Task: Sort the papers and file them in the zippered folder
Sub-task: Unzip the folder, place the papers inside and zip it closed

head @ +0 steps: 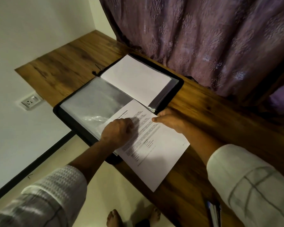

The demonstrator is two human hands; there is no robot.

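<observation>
Head: left hand (pixel 118 131) curled on sheet (pixel 154 154); right hand (pixel 170 122) pinches it.

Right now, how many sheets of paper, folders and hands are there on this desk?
Sheets of paper: 2 (printed sheet, blank sheet)
Zippered folder: 1
Hands: 2 (left hand, right hand)
Total: 5

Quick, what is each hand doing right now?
Left hand: curled on the printed sheet; grip cannot be told.
Right hand: pinches the printed sheet's edge.
</observation>
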